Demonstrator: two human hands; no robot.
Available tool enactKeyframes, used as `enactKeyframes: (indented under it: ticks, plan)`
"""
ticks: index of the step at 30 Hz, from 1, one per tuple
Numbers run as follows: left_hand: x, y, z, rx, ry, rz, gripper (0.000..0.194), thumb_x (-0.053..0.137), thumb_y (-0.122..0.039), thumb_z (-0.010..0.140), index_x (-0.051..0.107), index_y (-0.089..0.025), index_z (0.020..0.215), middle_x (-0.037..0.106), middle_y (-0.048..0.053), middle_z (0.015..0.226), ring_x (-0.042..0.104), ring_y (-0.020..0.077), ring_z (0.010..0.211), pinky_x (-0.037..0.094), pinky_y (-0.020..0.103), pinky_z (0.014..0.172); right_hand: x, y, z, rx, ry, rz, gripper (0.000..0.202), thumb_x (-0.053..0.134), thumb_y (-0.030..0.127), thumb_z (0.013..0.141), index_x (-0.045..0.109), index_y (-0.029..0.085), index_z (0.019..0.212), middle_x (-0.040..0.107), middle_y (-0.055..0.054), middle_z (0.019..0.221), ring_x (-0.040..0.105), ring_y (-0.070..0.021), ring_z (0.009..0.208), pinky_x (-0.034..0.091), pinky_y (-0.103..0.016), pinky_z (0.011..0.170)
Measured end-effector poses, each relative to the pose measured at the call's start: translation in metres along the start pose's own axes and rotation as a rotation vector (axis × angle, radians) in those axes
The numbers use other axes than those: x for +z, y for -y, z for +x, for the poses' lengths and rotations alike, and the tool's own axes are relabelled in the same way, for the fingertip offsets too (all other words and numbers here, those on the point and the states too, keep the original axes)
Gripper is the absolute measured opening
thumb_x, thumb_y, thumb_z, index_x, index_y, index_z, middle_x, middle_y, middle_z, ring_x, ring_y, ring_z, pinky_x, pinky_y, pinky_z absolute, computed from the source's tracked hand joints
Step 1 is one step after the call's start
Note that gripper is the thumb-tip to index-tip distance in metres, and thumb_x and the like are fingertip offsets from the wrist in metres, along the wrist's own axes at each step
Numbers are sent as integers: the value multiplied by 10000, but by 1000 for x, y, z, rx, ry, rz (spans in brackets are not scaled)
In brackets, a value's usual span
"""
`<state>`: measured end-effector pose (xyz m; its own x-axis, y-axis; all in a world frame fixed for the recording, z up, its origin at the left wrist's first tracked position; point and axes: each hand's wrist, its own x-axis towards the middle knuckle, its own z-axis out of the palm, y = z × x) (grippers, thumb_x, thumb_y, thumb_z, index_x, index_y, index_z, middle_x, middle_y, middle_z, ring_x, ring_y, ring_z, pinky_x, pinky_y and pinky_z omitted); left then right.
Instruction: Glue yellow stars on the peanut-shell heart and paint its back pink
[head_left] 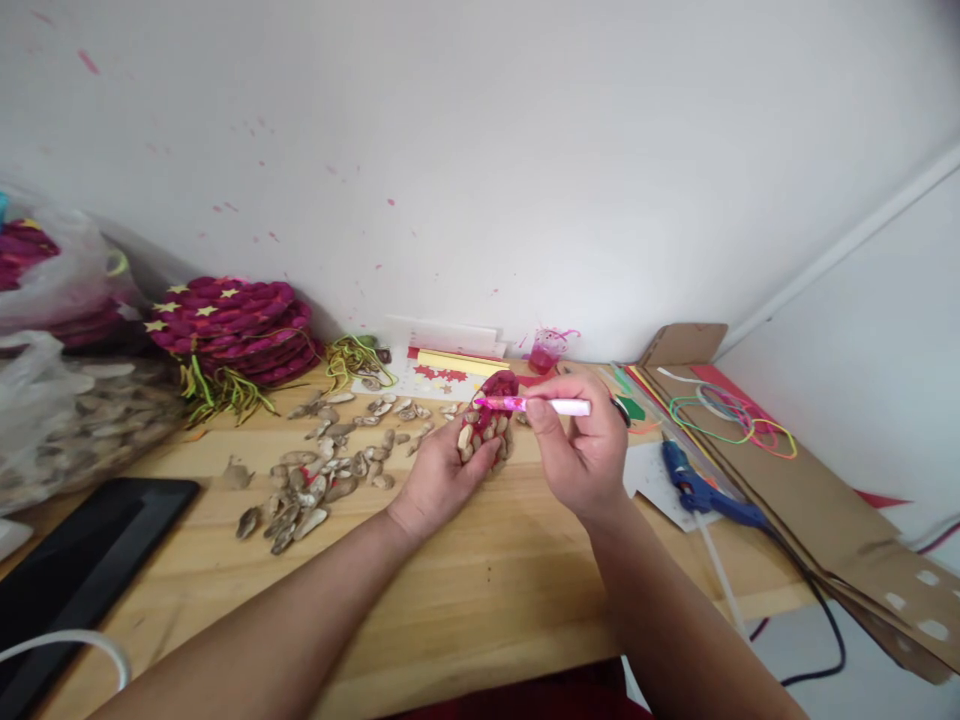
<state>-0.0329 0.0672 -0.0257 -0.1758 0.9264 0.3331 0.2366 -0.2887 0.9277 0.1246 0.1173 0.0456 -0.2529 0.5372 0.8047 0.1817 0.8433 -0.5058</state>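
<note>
My left hand [442, 468] holds a peanut-shell piece [497, 388] above the wooden table, its far part coloured magenta and its near part plain tan. In my right hand [576, 440] is a white and pink marker [559, 406], pinched between thumb and fingers and pointing left. The marker's pink tip lies over the coloured part of the piece; whether it touches is too small to tell. Loose peanut shells [330, 480] are scattered on the table left of my left hand.
Magenta stacked pieces with yellow stars [232, 325] stand at the back left, beside a plastic bag of peanuts [82, 430]. A black tablet [97, 570] lies at the left. On the right are a blue glue gun [697, 490], cardboard [810, 510] and coloured cords [739, 420]. A pink-stained cup [545, 352] stands behind.
</note>
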Motion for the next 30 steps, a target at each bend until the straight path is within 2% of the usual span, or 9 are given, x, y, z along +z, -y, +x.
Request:
enactKeyframes:
  ticks: [4, 11, 16, 22, 26, 30]
  plan:
    - [1, 1, -1, 81, 5, 64, 147, 634, -267, 943, 690, -190, 1054, 758, 21, 913, 678, 183, 800, 540, 282, 778, -2, 0, 0, 3, -9, -14, 48, 684, 201, 981, 678, 242, 1005, 729, -9, 917, 665, -178, 847, 500, -363, 803]
    - [1, 2, -1, 113, 13, 105, 171, 622, -256, 953, 701, -191, 1089, 776, 33, 973, 704, 185, 852, 556, 281, 803, -5, -5, -1, 47, -76, 1, 35, 680, 217, 991, 673, 235, 1021, 721, -21, 926, 672, -182, 851, 517, -356, 799]
    - [0, 2, -1, 136, 7, 115, 157, 624, -248, 954, 695, -189, 1081, 772, 25, 940, 700, 183, 826, 559, 283, 793, -7, -3, 0, 34, -35, 17, 40, 674, 206, 992, 675, 231, 1024, 718, -20, 931, 664, -174, 837, 510, -346, 777]
    - [-2, 3, 0, 172, 1, 165, 164, 620, -245, 967, 697, -183, 1097, 771, 34, 949, 704, 186, 837, 561, 287, 810, -10, -1, -1, 8, -70, 16, 72, 674, 180, 988, 675, 237, 1032, 714, -14, 940, 651, -167, 843, 495, -344, 780]
    - [-1, 2, 0, 198, -2, 163, 185, 619, -237, 977, 704, -186, 1133, 786, 53, 1020, 724, 198, 897, 570, 306, 874, -11, 3, 0, -14, -5, 20, 83, 678, 166, 976, 681, 237, 1018, 706, -12, 920, 648, -177, 858, 494, -358, 800]
    - [-1, 1, 0, 208, 1, 168, 244, 614, -232, 984, 703, -190, 1207, 794, 70, 1106, 740, 211, 982, 573, 318, 929, -11, 4, 0, -33, -6, -13, 95, 686, 160, 966, 682, 242, 1013, 710, -12, 915, 648, -188, 866, 487, -377, 822]
